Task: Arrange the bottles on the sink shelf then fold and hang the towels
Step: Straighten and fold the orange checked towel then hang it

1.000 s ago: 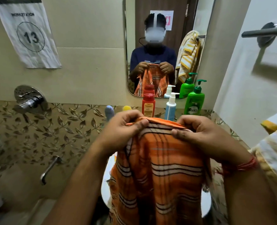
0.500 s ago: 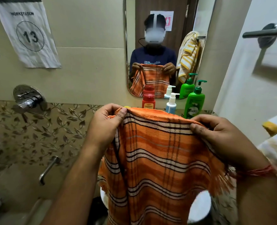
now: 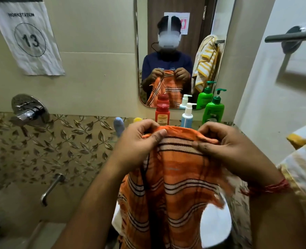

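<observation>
Both hands pinch the top edge of the orange striped towel [image 3: 175,177], left hand [image 3: 139,142] and right hand [image 3: 225,146] close together. The towel hangs lengthwise below them, over the sink [image 3: 215,229]; the towel bar [image 3: 292,35] lies up-right, nearer the right hand.

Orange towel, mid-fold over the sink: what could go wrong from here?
1. The orange towel hangs bunched from pinches by the left hand and right hand; the fold may come out uneven.
2. Its lower end dangles over the sink and might dip in.
3. The red bottle stands just behind; a swing could tip it.
</observation>
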`<state>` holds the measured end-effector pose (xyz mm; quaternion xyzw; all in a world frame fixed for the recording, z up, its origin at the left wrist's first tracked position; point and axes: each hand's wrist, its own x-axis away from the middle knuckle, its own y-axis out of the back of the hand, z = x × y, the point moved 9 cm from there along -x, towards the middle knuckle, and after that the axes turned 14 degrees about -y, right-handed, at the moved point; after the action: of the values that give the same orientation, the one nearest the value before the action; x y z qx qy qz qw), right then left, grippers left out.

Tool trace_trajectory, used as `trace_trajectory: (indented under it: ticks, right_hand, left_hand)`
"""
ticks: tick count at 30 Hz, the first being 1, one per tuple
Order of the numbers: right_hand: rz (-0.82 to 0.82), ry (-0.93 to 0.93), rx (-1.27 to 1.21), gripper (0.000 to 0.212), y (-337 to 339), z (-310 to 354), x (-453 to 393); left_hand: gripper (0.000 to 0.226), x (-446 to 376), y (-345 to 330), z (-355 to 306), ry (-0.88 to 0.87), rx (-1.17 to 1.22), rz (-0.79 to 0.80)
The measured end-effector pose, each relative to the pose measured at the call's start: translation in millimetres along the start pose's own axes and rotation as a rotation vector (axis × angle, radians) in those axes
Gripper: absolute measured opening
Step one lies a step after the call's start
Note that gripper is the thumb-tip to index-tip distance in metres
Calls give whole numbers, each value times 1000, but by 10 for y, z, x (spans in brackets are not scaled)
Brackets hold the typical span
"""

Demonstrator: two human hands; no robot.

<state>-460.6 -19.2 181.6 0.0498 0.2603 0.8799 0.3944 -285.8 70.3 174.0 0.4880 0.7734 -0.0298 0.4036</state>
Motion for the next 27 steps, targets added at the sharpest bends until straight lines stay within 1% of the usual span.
trace_trajectory:
  ticks: [2, 4, 5, 7, 9, 11, 14, 16, 17, 19, 20, 22, 24, 25, 27]
  right_hand:
    - [30, -29, -221, 15, 80, -71, 37]
    - [118, -35, -464, 27, 76, -87, 68]
    - [180, -4, -534, 32, 47, -52, 89]
    - [318, 92, -604, 41, -51, 66, 140]
    - [417, 117, -642, 44, -151, 115, 147]
    - [474, 135, -628, 42, -227, 140, 147]
    - [551, 128, -643, 35, -321, 115, 153]
    - [529, 125, -610, 32, -352, 117, 156]
    - [499, 133, -567, 27, -363, 134, 148]
    - [411, 148, -396, 21, -386, 196, 107]
    - [343, 177, -256, 20, -396, 233, 82]
    - [171, 302, 37, 14, -395, 344, 55]
    - [58, 419, 234, 11, -415, 430, 81]
    - [45, 454, 283, 12, -437, 451, 104]
    - [55, 514, 276, 15, -454, 501, 160]
  left_hand:
    - [12, 18, 119, 85, 59, 75, -127]
    - [13, 29, 108, 122, 98, 109, -145]
    - [13, 29, 75, 126, 103, 112, -130]
    - [13, 24, 3, 128, 106, 130, -98]
    - [13, 16, -56, 131, 111, 155, -70]
    - [13, 7, -81, 130, 106, 152, -57]
    - [11, 0, -82, 112, 104, 143, -53]
    - [10, 2, -94, 104, 94, 136, -44]
    - [10, 5, -102, 99, 87, 123, -38]
    - [12, 4, -131, 83, 72, 100, -16]
    - [13, 5, -150, 74, 66, 96, -3]
    - [14, 5, -184, 54, 63, 112, 19]
    - [13, 10, -199, 36, 62, 132, 36]
    - [12, 16, -199, 31, 58, 140, 41]
    - [10, 28, -192, 30, 56, 164, 46]
